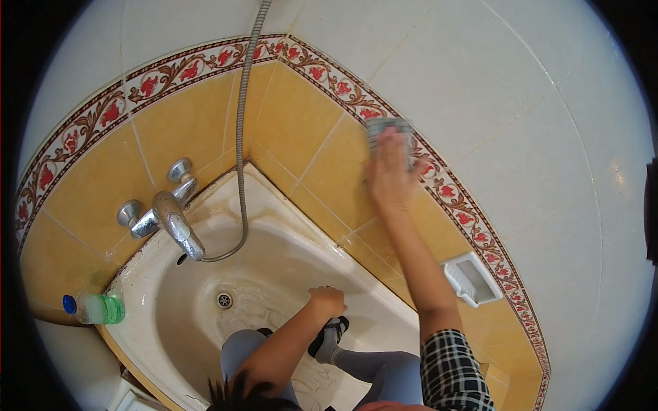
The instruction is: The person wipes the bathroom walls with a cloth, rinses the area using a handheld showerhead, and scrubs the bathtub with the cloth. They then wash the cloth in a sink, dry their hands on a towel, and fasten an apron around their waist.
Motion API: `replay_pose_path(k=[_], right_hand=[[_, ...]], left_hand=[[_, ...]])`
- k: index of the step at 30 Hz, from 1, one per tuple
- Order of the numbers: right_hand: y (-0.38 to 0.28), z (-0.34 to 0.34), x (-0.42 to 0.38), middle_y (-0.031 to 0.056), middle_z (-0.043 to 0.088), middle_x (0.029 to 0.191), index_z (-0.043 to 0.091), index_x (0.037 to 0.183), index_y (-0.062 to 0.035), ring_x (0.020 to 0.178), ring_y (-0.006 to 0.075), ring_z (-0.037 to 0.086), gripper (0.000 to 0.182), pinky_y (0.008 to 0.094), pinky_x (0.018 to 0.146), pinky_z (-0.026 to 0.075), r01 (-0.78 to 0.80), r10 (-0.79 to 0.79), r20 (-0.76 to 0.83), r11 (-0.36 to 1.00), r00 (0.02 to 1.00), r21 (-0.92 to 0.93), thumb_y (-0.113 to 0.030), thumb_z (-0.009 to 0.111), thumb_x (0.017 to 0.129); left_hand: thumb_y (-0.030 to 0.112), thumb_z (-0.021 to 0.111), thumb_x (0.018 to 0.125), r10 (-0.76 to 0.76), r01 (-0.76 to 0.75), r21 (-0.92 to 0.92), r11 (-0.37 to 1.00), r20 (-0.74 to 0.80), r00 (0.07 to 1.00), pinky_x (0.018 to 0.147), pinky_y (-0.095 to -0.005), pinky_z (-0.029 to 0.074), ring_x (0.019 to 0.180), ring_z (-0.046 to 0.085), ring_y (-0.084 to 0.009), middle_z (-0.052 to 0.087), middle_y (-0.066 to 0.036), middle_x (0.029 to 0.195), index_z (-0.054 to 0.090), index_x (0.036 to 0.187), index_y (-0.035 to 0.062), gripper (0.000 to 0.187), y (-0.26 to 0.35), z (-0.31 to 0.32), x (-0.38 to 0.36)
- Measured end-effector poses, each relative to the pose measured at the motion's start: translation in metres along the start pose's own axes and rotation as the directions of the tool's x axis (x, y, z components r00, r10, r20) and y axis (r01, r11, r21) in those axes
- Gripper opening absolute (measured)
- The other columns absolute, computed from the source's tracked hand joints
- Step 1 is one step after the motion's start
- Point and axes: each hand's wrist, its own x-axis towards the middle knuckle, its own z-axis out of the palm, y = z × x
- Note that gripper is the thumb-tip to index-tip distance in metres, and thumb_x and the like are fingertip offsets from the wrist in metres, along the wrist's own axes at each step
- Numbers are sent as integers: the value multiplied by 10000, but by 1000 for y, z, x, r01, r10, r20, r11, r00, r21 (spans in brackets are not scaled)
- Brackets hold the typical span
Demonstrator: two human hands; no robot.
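Blurred by motion, my right hand (394,171) presses a grey-green striped cloth (379,128) against the wall, its fingers laid over it. The cloth overlaps the flowered border strip (343,88) and the edge of the yellow tiles (322,140) below. My left hand (327,301) is curled into a loose fist over the white bathtub (267,240), in front of my foot; nothing shows sticking out of it. My feet, in dark slippers (329,337), stand inside the tub.
A chrome mixer tap (175,219) sits on the left wall, with a metal shower hose (241,137) running upward. On the tub's left rim stands a bottle of green liquid (103,309) with a blue cap. A white soap dish (474,279) juts from the right wall. The drain (224,300) is uncovered.
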Motion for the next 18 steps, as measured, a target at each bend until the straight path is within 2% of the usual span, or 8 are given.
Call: replay_pose_path(k=[2,4,6,8,11,15,16,18], right_hand=[[-39,29,-38,26,195,1551,243,1473,-85,1424,143,176,603,500,1150,35,282,-277,140,959,951,-22,-307,405,936],[-71,46,-90,-6,156,1563,184,1491,-89,1432,132,135,616,427,1172,93,546,-524,273,838,807,-6,-292,365,937],[-69,46,-141,-42,108,1572,148,1501,-105,1440,110,79,620,442,1169,62,679,-647,371,732,666,56,-270,328,931],[-58,49,-177,-65,122,1568,181,1500,-149,1438,101,96,614,433,1162,63,735,-684,401,677,609,38,-287,357,929],[-59,63,-165,-69,113,1570,182,1501,-161,1438,99,91,610,442,1157,61,756,-676,427,654,601,-27,-267,358,927],[-92,46,-30,-47,178,1560,247,1482,-143,1432,89,137,587,513,1130,93,439,-428,189,898,884,-19,-255,385,922],[-105,39,8,-36,185,1559,265,1476,-134,1431,85,144,580,528,1125,99,355,-353,99,935,930,-1,-256,387,921],[-136,46,60,-8,171,1564,290,1465,-114,1438,114,127,565,549,1125,88,273,-274,-5,958,962,83,-254,378,925]], left_hand=[[445,605,844,7,-7,-15,1000,3,1000,911,-548,415,1120,574,-312,608,-131,1190,646,1135,118,440,-2,0,0],[447,604,845,13,-13,-33,999,-4,1000,906,-555,417,1123,570,-320,597,-136,1207,646,1131,113,442,-4,-1,0],[446,603,846,4,-5,-56,998,-12,1000,908,-564,414,1115,573,-327,592,-139,1214,647,1125,108,441,-8,-6,-2],[445,600,848,-6,4,-80,997,-29,1000,914,-574,410,1112,574,-332,589,-143,1216,647,1123,104,440,-14,-13,-5],[439,596,852,-20,15,-98,995,-53,998,929,-583,401,1117,572,-335,590,-147,1213,643,1129,99,441,-22,-19,-8],[424,593,855,-27,24,-117,993,-27,999,946,-584,393,1125,567,-340,583,-149,1227,633,1145,90,444,-25,-15,-7],[420,592,856,-27,25,-124,992,-12,1000,949,-583,391,1127,566,-341,580,-150,1234,631,1149,88,444,-25,-15,-8],[414,587,859,-37,39,-122,992,20,999,959,-580,385,1140,557,-340,566,-158,1253,618,1169,85,454,-25,-17,-10]])
